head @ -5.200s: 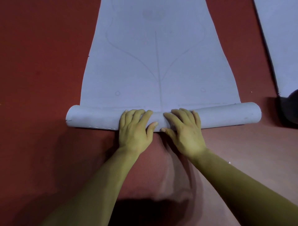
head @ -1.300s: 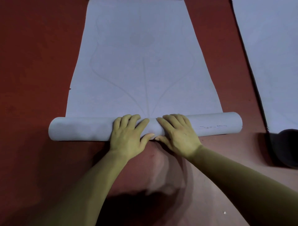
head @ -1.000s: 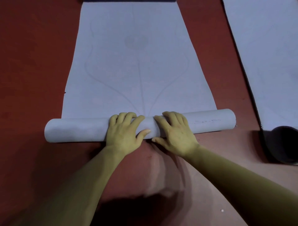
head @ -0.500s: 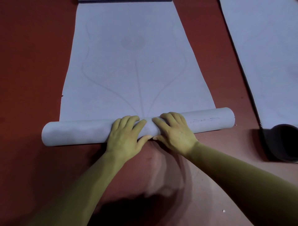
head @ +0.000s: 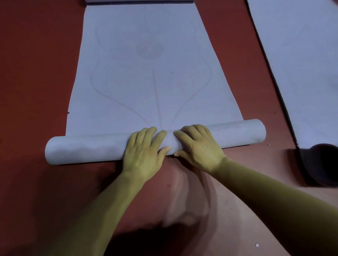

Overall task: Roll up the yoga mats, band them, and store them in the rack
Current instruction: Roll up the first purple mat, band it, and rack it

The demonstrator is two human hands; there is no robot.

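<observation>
mat roll (head: pixel 91 148) right under fingers (head: pixel 151 135), on floor (head: pixel 36 73); flat part (head: pixel 146 82) beyond. left hand (head: pixel 144 155), right hand (head: pixel 198 146) spread flat, pressing centre, gripping nothing. foam looks soft, light, springy: probably uncurls if released.

Roll's middle: the roll (head: pixel 87 148) is covered there by my left hand (head: pixel 144 155) and right hand (head: pixel 198 146).
My palms: face down, unseen.
Second mat (head: pixel 301 64): cut off by the top and right edges.
Dark round thing (head: pixel 321 164): clipped by the right edge; I cannot tell what it is.
Marks (head: pixel 230 127) near the roll's right end: too small to read.
White speck (head: pixel 257 245): too small to tell.
Dark strip (head: pixel 139 1): cut by the top edge.
</observation>
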